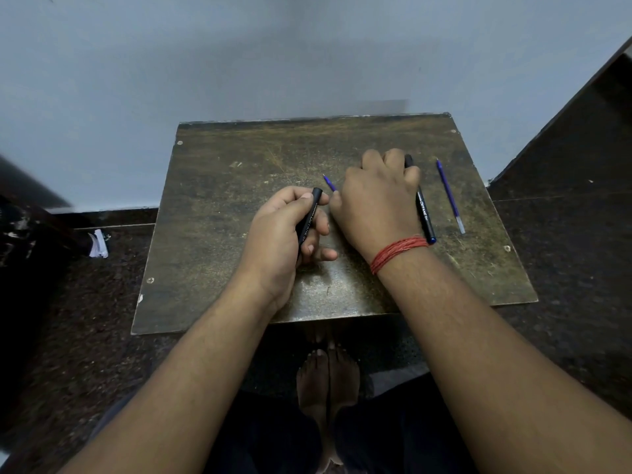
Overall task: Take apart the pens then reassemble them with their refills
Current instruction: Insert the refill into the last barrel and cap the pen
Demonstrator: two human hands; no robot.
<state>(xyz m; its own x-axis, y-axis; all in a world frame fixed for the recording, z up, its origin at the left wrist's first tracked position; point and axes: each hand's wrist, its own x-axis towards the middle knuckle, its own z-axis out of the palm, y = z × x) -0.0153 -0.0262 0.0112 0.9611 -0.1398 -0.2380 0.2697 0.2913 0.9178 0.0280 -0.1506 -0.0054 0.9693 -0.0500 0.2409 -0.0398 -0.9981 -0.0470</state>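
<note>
**Pen parts on the bench: hand positions and visibility**

The left hand (285,230) has its fingers curled round a black pen barrel (309,217); the grip is closed on it. The barrel's open top end stands clear above the thumb, and the lower end is hidden inside the palm. Part of the white lettering on the barrel is covered by the fingers.

The right hand (378,200) lies knuckles-up over the middle of the bench (222,268). Its fingertips are hidden under the hand, so whether this grip is closed on anything cannot be told. A blue refill (329,183) shows only its pointed tip, just left of the hand; the rest runs under the palm. A red thread band (398,253) circles the right wrist.

A second black pen (422,208) lies on the bench touching the right side of the right hand, its far end partly covered by the fingers and its blue-tipped near end beside the wrist. A second blue refill (449,196) lies just beside it, further right, apart from both hands.

Bare bench surface lies to the left of the left hand and along the near edge. The second refill lies near the right edge. The far edge meets a pale wall (307,56). Dark floor (102,302) surrounds the bench.
</note>
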